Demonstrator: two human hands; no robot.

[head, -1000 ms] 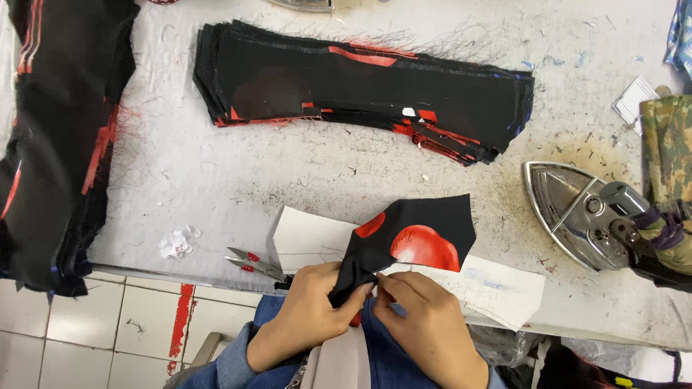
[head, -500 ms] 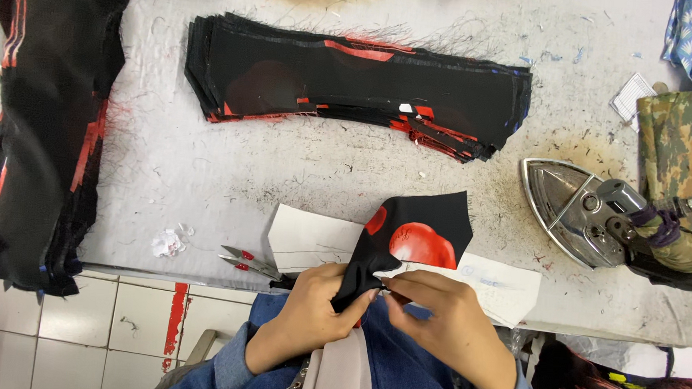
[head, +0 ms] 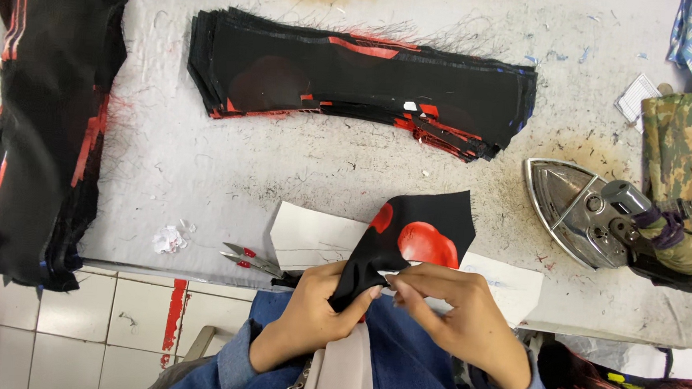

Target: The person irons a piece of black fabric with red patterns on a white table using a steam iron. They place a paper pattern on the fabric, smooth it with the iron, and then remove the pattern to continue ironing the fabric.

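**Pinching the cloth edge at the table's front**

The person sits at the near edge of a grey work table (head: 203, 178). Both hands meet on one small black cloth piece with a red blob (head: 420, 231). The piece lies partly on a white paper pattern (head: 311, 236) and its near corner hangs off the table, right btw the two hands.

The left hand (head: 306, 316) is curled shut around the cloth's near corner – thumb on top, fingers under. The right hand (head: 454, 317) is nearly closed too, its fingertips (head: 392, 284) pinching the same edge just beside the left thumb. Can't tell if it holds a tiny thing like a pin or thread; too small to see.

How to do this bit well, I think:
- Keep the left hand tight so the cloth does not slide.
- Work w/ the tips only, small moves – the edge is thin and frays, as the loose threads on the big black stack (head: 361, 79) show.
- Keep the rest of the piece flat on the paper so it does not bunch up.
- Mind the small red-handled scissors (head: 250, 259) near the left hand, points out.
- Stay away from the iron (head: 601, 218), tipped on its side well off to the right. It may be hot.

More black and red cloth hangs over the left end (head: 39, 112).
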